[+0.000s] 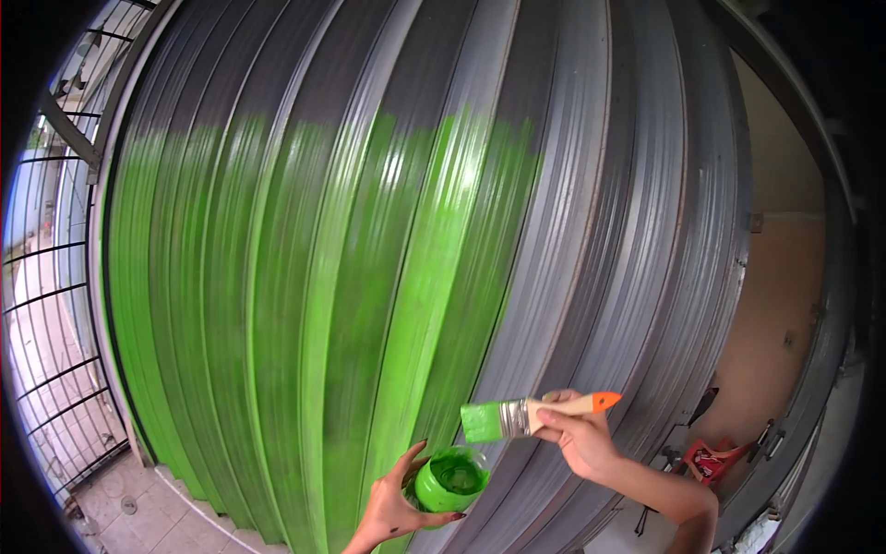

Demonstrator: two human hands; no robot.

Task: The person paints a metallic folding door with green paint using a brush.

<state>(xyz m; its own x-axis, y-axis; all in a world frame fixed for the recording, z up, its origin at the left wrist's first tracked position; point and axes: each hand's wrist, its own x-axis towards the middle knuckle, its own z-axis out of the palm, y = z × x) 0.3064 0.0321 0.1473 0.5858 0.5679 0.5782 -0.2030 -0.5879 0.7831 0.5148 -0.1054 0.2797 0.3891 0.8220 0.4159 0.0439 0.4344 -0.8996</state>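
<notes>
My right hand [579,438] grips a paintbrush [544,415] by its pale wooden handle with an orange tip. Its bristles are coated in green paint and point left, just above a small tub of green paint [451,480]. My left hand [400,499] is wrapped around that tub, thumb and fingers on its sides, holding it upright with its mouth towards me. Behind both hands stands a folding metal door [591,277] with vertical ridges. Green covers its left and middle panels up to an uneven upper edge; the top and the right panels are grey.
A black barred gate [57,305] runs along the left side. Tiled floor [138,508] shows at the bottom left. Right of the door is an opening with a beige wall [780,295]. A red item [715,462] lies low in that opening.
</notes>
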